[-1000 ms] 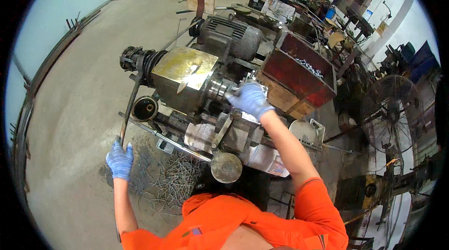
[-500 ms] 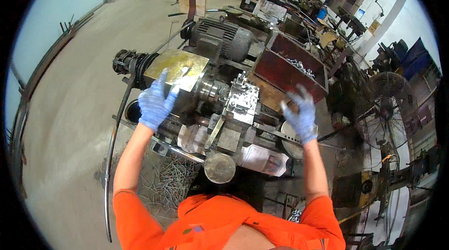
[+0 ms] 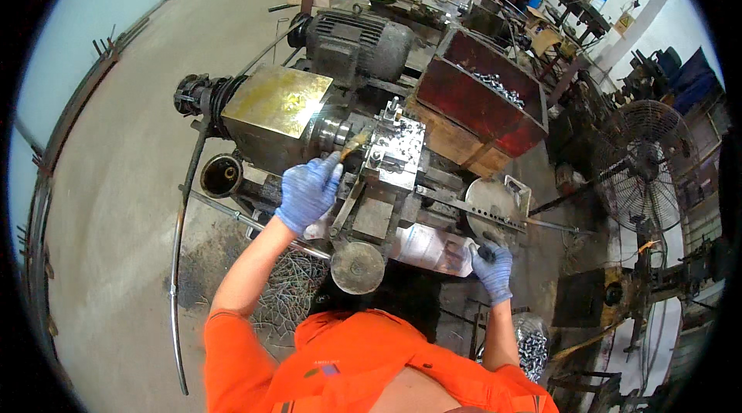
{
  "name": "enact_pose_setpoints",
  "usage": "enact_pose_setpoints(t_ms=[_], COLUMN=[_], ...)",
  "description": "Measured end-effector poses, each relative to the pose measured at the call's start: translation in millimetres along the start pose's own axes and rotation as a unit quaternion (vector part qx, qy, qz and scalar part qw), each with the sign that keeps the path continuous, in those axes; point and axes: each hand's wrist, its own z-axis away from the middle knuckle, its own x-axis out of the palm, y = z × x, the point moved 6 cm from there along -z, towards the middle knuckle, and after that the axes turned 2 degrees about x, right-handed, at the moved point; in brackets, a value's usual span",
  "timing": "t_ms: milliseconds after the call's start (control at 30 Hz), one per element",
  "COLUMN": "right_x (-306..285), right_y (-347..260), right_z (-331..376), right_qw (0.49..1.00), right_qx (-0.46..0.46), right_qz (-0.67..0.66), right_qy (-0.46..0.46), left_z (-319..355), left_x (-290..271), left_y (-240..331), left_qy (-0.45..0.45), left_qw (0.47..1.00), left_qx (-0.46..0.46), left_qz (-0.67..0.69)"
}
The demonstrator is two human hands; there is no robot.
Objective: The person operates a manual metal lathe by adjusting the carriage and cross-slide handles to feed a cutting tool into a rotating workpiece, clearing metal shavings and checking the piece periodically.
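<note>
My left hand (image 3: 309, 195), in a blue knit glove, grips a small brush (image 3: 355, 142) with yellowish bristles. Its tip is beside the chuck (image 3: 332, 133) of a lathe-like machine, just left of the bright metal tool block (image 3: 400, 146). My right hand (image 3: 493, 272), gloved the same way, is low on the right, by the end of a printed sheet (image 3: 433, 248). Its fingers are curled at a dark rounded thing that I cannot make out. A round metal handwheel or disc (image 3: 358, 268) faces me between my hands.
Behind the machine stand a motor (image 3: 359, 42) and a red metal bin (image 3: 479, 108) of small metal parts. A brass-coloured cover (image 3: 278, 100) tops the headstock. Wire-like scrap (image 3: 286, 289) lies on the floor; a basket of metal pieces (image 3: 532, 347) and a fan (image 3: 638, 169) are right.
My left hand has moved right and down from over the cover and now holds the brush. My right hand has come down from near the bin, its fingers curling. The view has shifted slightly.
</note>
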Motion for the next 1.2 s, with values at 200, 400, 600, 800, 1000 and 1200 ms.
enact_pose_setpoints(t_ms=[200,400,600,800,1000,1200], right_x=[1.9,10.7,-11.9,-53.1,-95.9,-136.6], right_y=[9.0,54.3,22.2,61.0,97.5,209.8], right_z=[5.4,12.4,19.1,49.8,91.6,172.9], right_qw=[0.998,0.989,0.997,0.990,0.965,0.917], right_qx=[-0.014,0.069,-0.028,0.040,0.182,0.346], right_qz=[-0.061,-0.128,-0.028,0.039,0.136,0.035], right_qy=[0.014,0.009,0.065,0.132,0.132,0.194], left_z=[17.2,17.0,-9.2,-27.1,-23.0,-15.9], left_x=[38.6,-0.3,-51.8,-76.5,-45.8,-88.2], left_y=[-5.1,-2.4,0.4,-39.8,-95.8,-78.9], left_qy=[-0.129,-0.065,0.022,0.149,-0.132,-0.027], left_qw=[0.986,0.996,0.998,0.985,0.968,0.967], left_qx=[-0.018,-0.021,-0.012,-0.015,-0.204,-0.249], left_qz=[-0.105,-0.065,-0.058,-0.082,-0.061,-0.043])
